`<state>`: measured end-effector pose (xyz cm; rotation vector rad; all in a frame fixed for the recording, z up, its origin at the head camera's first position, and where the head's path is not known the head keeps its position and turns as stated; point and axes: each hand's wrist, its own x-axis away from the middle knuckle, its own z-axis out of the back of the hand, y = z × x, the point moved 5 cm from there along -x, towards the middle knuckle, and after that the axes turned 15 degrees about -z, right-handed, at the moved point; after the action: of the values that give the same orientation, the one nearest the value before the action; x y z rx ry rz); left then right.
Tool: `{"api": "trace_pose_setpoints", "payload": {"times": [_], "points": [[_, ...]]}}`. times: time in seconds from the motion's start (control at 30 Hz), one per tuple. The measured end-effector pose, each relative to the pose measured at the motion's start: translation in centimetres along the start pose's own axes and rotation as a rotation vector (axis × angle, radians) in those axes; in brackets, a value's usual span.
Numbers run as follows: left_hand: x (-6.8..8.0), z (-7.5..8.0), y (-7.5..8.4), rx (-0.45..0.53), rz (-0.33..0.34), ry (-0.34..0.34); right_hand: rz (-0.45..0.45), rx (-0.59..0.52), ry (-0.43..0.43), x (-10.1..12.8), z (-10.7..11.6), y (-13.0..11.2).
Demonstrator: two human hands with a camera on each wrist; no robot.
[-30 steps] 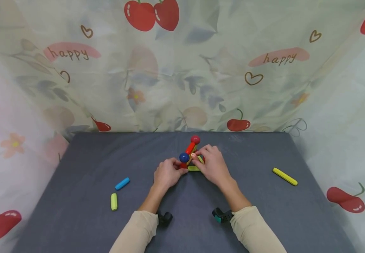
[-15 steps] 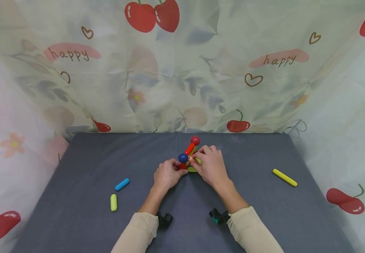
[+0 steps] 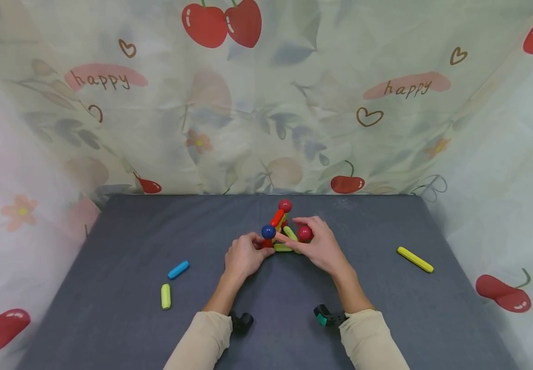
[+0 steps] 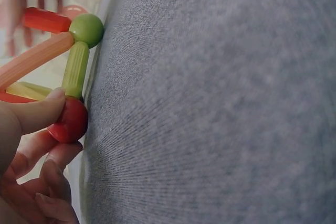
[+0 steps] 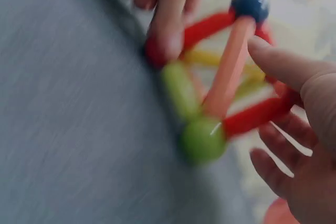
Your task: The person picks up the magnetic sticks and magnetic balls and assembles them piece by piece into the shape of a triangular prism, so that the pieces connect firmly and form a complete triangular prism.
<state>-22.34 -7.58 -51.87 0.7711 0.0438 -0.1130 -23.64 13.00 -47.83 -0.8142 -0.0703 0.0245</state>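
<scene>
A small frame of coloured sticks and balls (image 3: pixel 279 228) stands on the grey mat (image 3: pixel 266 293), with a blue ball (image 3: pixel 268 231) and a red ball (image 3: pixel 285 205) on top. My left hand (image 3: pixel 248 254) pinches the red corner ball (image 4: pixel 68 121) at the frame's base, thumb on top. From that ball a green stick (image 4: pixel 76 69) runs to a green ball (image 4: pixel 86 29). My right hand (image 3: pixel 318 247) is at the frame's right side, its fingers curled round a loose red ball (image 3: pixel 304 233) and its thumb (image 5: pixel 283 64) reaching toward the orange stick (image 5: pixel 228 66).
A short blue stick (image 3: pixel 178 269) and a short green stick (image 3: pixel 166 296) lie on the mat's left. A long yellow stick (image 3: pixel 415 259) lies at the right. Cherry-print cloth (image 3: pixel 266 103) hangs behind and along both sides.
My right hand has drawn back a little to the right from the frame, and a red ball now shows in its fingers. The left hand has stayed on the corner ball.
</scene>
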Motion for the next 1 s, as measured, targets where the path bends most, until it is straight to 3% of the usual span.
{"api": "trace_pose_setpoints", "payload": {"times": [0.1,0.23,0.53,0.63,0.73,0.9,1.0], "points": [[0.0,0.0,0.0,-0.008,0.008,-0.002,-0.055,-0.079,-0.08,-0.3,-0.9,2.4],[0.0,0.0,0.1,-0.008,0.01,-0.004,-0.059,-0.117,-0.087,-0.7,-1.9,4.3],[0.3,0.5,0.1,-0.043,-0.046,-0.038,-0.06,-0.176,-0.076,-1.2,-2.6,5.3],[0.8,2.3,-0.3,-0.041,-0.058,-0.045,-0.067,-0.175,-0.094,-1.3,-2.9,5.4],[1.7,5.2,-1.5,-0.008,-0.055,-0.039,-0.084,-0.18,-0.102,-1.3,-2.9,5.5],[4.3,10.8,-5.5,-0.049,-0.091,0.021,-0.095,-0.185,-0.104,-1.2,-2.9,5.7],[5.8,13.2,-8.0,-0.087,-0.08,0.039,-0.097,-0.196,-0.103,-1.2,-2.7,5.8]]}}
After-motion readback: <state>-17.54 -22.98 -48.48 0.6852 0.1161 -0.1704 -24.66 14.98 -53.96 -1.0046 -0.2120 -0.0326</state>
